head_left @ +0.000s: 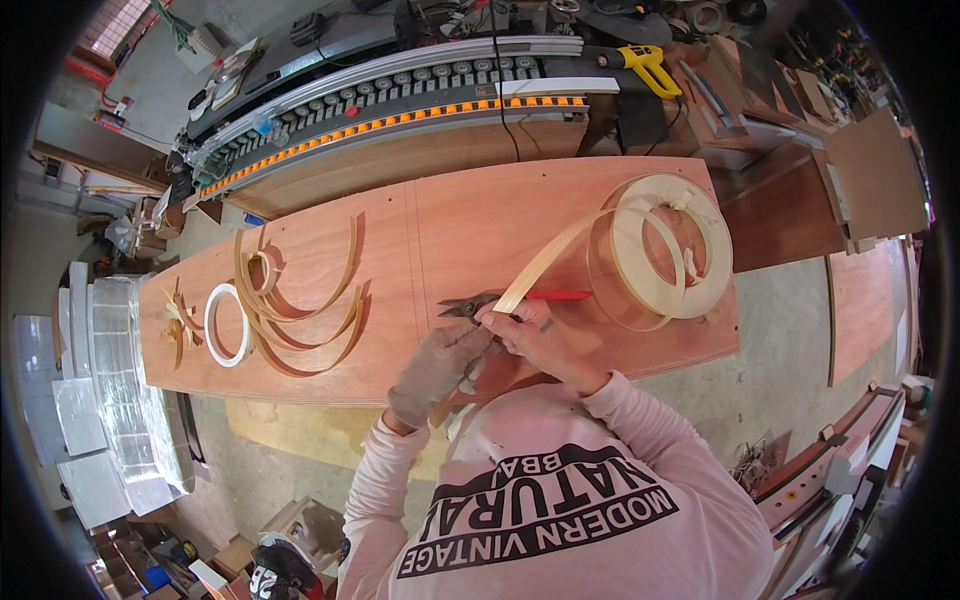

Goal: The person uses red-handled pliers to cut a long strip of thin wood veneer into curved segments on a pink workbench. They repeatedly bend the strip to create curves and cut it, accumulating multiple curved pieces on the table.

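My left hand (440,367), in a grey glove, and my bare right hand (537,345) meet over the near edge of a reddish plywood board. Both have closed fingers at the end of a pale wood edge-banding strip (545,262). That strip curves up and right to a large coil of banding (712,262) lying on the board. Just beyond my fingers lie snips (466,306) with red handles (562,295), partly hidden behind the strip and my hands. The fingertips of my left hand are partly covered by the right.
Several curved banding strips (352,325), a white ring (228,325) and small offcuts (180,318) lie on the board's left part. Behind the board stands a long machine with orange-and-black edging (400,122). A yellow heat gun (648,70) rests at the back right.
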Demonstrator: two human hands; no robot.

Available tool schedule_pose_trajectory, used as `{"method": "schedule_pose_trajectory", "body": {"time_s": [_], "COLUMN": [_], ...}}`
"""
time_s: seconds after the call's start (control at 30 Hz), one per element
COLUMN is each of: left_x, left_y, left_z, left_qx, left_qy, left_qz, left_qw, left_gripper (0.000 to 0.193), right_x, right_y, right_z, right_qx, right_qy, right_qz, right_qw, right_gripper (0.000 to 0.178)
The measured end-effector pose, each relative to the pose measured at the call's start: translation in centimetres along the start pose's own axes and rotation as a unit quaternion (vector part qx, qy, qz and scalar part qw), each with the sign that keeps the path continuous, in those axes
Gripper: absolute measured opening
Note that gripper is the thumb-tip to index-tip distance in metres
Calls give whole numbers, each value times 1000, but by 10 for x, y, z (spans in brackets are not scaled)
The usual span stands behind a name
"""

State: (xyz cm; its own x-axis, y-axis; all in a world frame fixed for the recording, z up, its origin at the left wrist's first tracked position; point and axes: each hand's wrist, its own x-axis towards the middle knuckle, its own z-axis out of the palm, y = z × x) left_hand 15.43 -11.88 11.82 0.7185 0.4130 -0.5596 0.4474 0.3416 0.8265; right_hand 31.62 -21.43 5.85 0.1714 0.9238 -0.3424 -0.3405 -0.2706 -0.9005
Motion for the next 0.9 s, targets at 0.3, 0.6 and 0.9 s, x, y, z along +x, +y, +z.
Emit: {"method": "schedule_pose_trajectory", "body": {"time_s": [0.3, 0.6, 0.9], "left_x": [-24, -12, -6], "left_y": [16, 1, -27], "left_z": [-23, -47, -51], "left_qx": [-44, -128, -146], "left_qy": [69, 93, 79], "left_qz": [-23, 16, 29], "left_qw": [996, 987, 986], "left_gripper": [31, 31, 28], "right_x": [-25, -26, -86], "right_y": [-6, -28, -84], "right_z": [-34, -28, -58], "right_qx": [-691, -650, -137], "right_qy": [-75, -101, -171], "right_qz": [-88, 30, 269], "right_qw": [714, 753, 938], "right_gripper": [112, 100, 45]}}
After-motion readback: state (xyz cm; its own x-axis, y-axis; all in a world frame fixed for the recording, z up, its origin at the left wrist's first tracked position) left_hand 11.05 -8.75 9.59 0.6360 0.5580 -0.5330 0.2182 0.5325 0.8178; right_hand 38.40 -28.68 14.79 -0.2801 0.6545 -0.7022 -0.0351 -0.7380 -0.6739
